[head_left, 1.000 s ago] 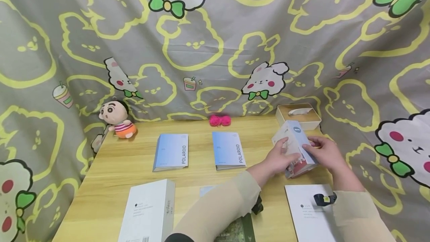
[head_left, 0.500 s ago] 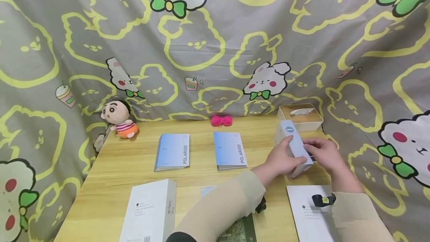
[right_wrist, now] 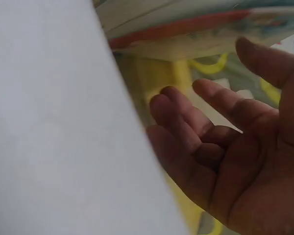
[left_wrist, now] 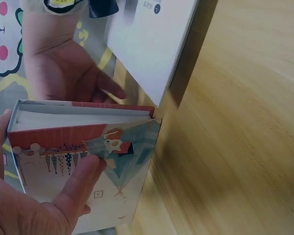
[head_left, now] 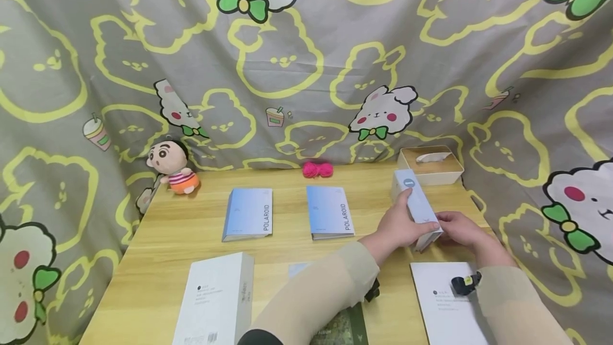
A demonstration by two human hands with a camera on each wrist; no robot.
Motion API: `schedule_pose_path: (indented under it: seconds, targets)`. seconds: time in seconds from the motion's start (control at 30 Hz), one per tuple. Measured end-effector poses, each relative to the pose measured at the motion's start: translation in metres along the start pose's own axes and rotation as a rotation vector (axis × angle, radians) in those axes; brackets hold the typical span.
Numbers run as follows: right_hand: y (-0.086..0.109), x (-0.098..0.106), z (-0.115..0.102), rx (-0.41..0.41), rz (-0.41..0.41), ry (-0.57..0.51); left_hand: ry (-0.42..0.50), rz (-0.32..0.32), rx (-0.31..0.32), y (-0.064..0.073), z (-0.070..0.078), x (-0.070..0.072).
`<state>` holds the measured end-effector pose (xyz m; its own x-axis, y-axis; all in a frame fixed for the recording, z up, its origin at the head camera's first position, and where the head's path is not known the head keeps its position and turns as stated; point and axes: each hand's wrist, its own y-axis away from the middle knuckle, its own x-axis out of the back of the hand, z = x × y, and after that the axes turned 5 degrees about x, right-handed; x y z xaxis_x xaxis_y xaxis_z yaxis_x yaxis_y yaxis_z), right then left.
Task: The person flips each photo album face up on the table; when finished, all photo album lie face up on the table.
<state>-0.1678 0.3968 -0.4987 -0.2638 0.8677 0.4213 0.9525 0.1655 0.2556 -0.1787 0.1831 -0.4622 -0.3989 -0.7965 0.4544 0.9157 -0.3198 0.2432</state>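
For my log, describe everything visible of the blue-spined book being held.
The book has a pale blue spine with a darker round label, an illustrated cover with a red band, and white pages; apparently card and paper. It seems closed and tilted, spine toward the head camera, near the tissue box. The left grip holds it by cover and spine; the right grip is beside it. Contact with that or the table is unclear.

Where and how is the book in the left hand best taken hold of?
I'd grip the book across its spine, coming from above and pinching both sides. The spine is narrow and faces upward, and as the bound side it should likely hold together better than the end where page edges show.
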Motion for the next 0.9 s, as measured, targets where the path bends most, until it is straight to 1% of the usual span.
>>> schedule_pose_path:
  seconds: [0.07, 0.17, 0.23, 0.3, 0.37, 0.43, 0.53, 0.67, 0.8, 0.87, 0.9]
  targets:
    - [-0.002, 0.0, 0.004, -0.005, -0.05, -0.046, 0.005, 0.002, -0.01, -0.001, -0.001, 0.0]
    - [-0.005, -0.002, 0.01, 0.021, -0.137, -0.153, 0.016, 0.004, -0.017, -0.005, -0.003, -0.003]
    - [-0.007, -0.003, 0.012, 0.031, -0.171, -0.202, 0.044, 0.017, -0.014, -0.007, -0.004, -0.006]
    - [-0.008, -0.005, 0.013, 0.024, -0.165, -0.22, 0.103, 0.047, -0.001, -0.004, -0.005, -0.006]
    - [-0.008, -0.006, 0.012, 0.016, -0.135, -0.229, 0.179, 0.079, 0.008, -0.002, -0.006, -0.005]
    - [-0.007, -0.006, 0.009, -0.002, -0.087, -0.244, 0.246, 0.106, 0.008, 0.0, -0.008, -0.004]
    - [-0.006, -0.005, 0.006, 0.011, -0.022, -0.27, 0.326, 0.118, -0.037, -0.001, -0.013, -0.002]
    - [-0.005, -0.002, 0.003, 0.023, 0.072, -0.266, 0.41, 0.086, -0.107, -0.004, -0.018, -0.001]
    - [-0.002, 0.002, 0.004, 0.021, 0.132, -0.232, 0.488, 0.011, -0.138, -0.007, -0.02, -0.002]
    - [0.0, 0.004, 0.004, 0.02, 0.154, -0.194, 0.485, -0.015, -0.136, -0.008, -0.02, -0.001]
    - [0.001, 0.005, 0.005, 0.02, 0.165, -0.172, 0.46, -0.024, -0.127, -0.009, -0.02, -0.001]
